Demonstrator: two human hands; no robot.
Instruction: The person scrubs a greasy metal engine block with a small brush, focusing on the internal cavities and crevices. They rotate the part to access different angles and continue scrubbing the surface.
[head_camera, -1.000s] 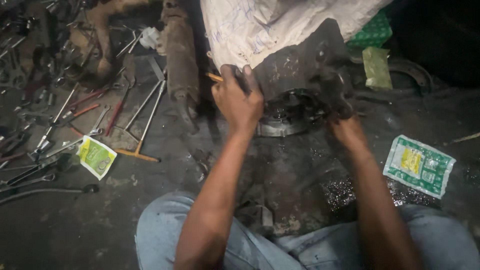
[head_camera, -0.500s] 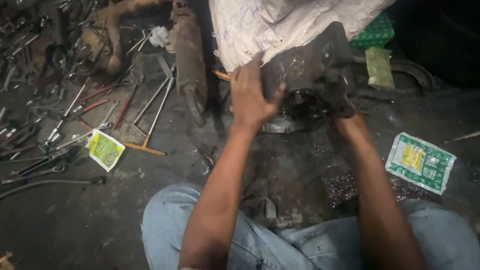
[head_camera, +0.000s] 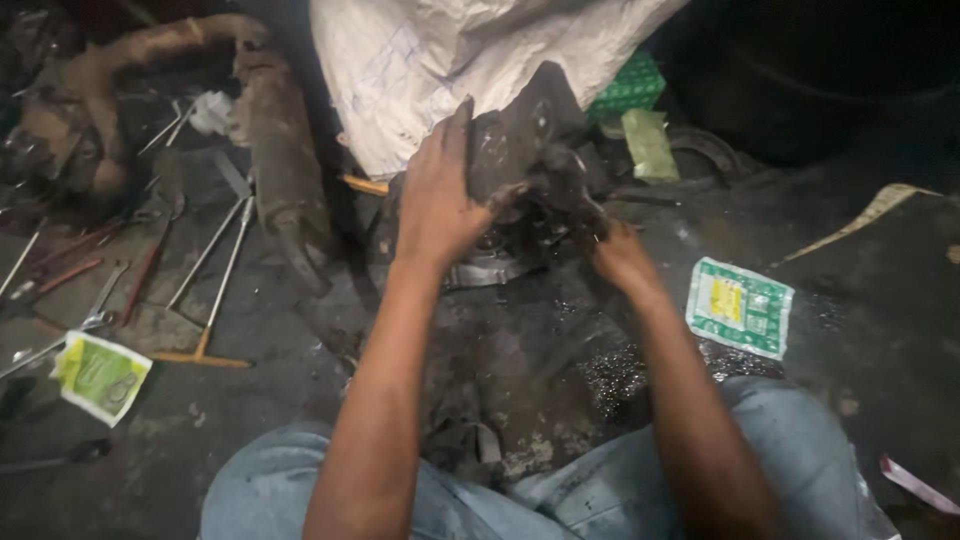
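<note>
Head camera looks down at a person sitting on a dark, oily floor (head_camera: 850, 300), with blue jeans (head_camera: 800, 450) showing at the bottom. Both hands are on a big, greasy metal machine part (head_camera: 520, 130) that stands on the floor right in front of the knees. Its round silver rim (head_camera: 480, 270) sits at the bottom, near the floor. The left hand (head_camera: 435, 200) lies flat on the left side of the part, fingers pointing up and the thumb pressed to the front; it is pushing on the part, not wrapped around anything. The right hand (head_camera: 615, 255) is at the lower right of the part, fingers curled on a dark lump of metal there, but it is too dark to tell how tight the hold is. A white sack (head_camera: 450, 50) hangs over the back of the part and touches it. To the right, a green and white packet (head_camera: 740, 305) lies flat on the floor, near the right arm. To the left, long metal tools (head_camera: 215, 260) lie side by side on the floor, next to a rusty pipe (head_camera: 280, 150). Another small green packet (head_camera: 100, 375) lies far left, well apart from the hands.
</note>
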